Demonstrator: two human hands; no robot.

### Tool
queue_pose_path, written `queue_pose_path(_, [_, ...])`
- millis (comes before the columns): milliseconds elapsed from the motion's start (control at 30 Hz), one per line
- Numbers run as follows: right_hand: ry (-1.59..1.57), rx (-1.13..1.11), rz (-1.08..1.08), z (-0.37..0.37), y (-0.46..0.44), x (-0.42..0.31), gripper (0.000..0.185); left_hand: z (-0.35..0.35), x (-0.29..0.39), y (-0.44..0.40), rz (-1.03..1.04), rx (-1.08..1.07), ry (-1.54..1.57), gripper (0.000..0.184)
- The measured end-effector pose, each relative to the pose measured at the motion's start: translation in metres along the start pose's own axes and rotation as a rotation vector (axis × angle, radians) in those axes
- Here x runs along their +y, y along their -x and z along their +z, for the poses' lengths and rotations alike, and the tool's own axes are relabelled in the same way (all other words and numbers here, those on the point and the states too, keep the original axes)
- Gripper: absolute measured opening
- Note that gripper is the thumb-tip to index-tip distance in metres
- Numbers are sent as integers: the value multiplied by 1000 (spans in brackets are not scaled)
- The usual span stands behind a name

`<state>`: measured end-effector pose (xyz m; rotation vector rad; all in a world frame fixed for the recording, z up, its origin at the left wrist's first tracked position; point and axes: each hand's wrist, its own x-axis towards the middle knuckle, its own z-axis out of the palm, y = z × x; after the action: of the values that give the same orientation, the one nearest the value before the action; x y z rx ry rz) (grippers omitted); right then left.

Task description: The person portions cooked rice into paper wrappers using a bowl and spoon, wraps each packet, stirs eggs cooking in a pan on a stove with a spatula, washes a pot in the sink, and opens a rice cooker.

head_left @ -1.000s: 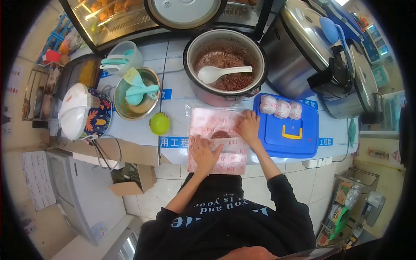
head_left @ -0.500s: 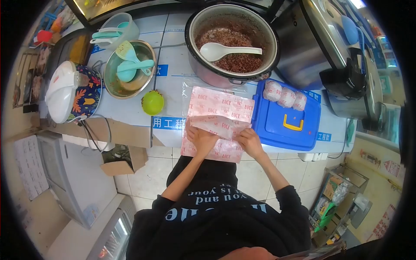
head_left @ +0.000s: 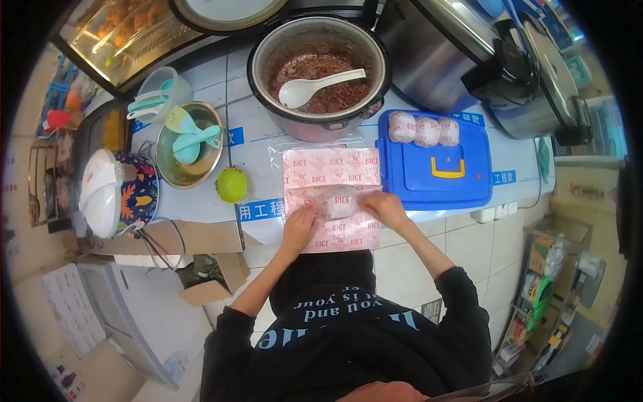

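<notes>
At the front edge of the table lies a stack of pink RICE-printed paper (head_left: 331,164). A folded paper (head_left: 340,201) bulges at its middle over something hidden. My left hand (head_left: 299,230) is closed on the left end of this fold, and my right hand (head_left: 385,208) pinches its right end. Behind the stack, a white rice spoon (head_left: 321,87) rests on dark red rice (head_left: 315,63) in a round pot (head_left: 318,127). Three wrapped rice balls (head_left: 426,131) sit in a row on a blue box lid (head_left: 408,175), to the right of the stack.
A small green bowl (head_left: 232,185), a metal bowl (head_left: 213,155) with turquoise utensils and a clear plastic container (head_left: 179,100) stand left. Further left is a patterned cooker (head_left: 134,194). Large steel cookers (head_left: 429,57) stand back right. An open cardboard box (head_left: 224,278) is below the table.
The paper flap, flat a second ago with dark rice showing beside it, is now folded over and bulges. Both hands have moved to its two ends. The camera view has shifted.
</notes>
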<state>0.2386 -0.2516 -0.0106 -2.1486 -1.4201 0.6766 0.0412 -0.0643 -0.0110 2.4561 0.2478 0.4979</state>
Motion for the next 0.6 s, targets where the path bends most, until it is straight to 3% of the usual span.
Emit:
queue_pose_path(33, [-8, 11, 12, -5, -12, -9, 24, 7, -6, 0, -101, -17, -31, 22])
queue_pose_path(100, [68, -161, 380, -19, -45, -39, 35, 9, -7, -12, -194, -51, -65, 24])
queue_pose_path(167, [342, 346, -138, -5, -61, -31, 36, -2, 4, -50, -189, -148, -446, 31])
queue_pose_path(200, [341, 348, -132, -5, -73, -21, 36, -8, 6, -67, -49, -66, -449, 32])
queue_pose_path(233, [286, 254, -177, -7, -86, -12, 33, -10, 5, -82, 91, 17, -449, 33])
queue_pose_path(267, [226, 161, -220, -5, -91, -7, 30, -6, -5, -93, 97, 12, -449, 33])
queue_pose_path(300, [223, 168, -214, -5, -91, -12, 30, -1, -19, -101, 104, -107, -368, 33])
queue_pose_path(367, [260, -200, 197, -13, -96, -20, 29, 2, -31, -106, 119, -219, -293, 32])
queue_pose_path(400, [264, -196, 194, -10, -90, -24, 29, 4, -31, -104, 28, -294, -280, 30])
queue_pose_path(467, [54, 128, 379, 12, -59, -37, 26, 5, -29, -92, -65, -360, -269, 27])
queue_pose_path(533, [1, 378, 303, 40, -37, -48, 36, 4, -21, -61, -172, -241, -270, 23])
queue_pose_path(600, [-49, 465, 290, 56, -26, -67, 43, 15, -2, -33, -185, -140, -270, 20])
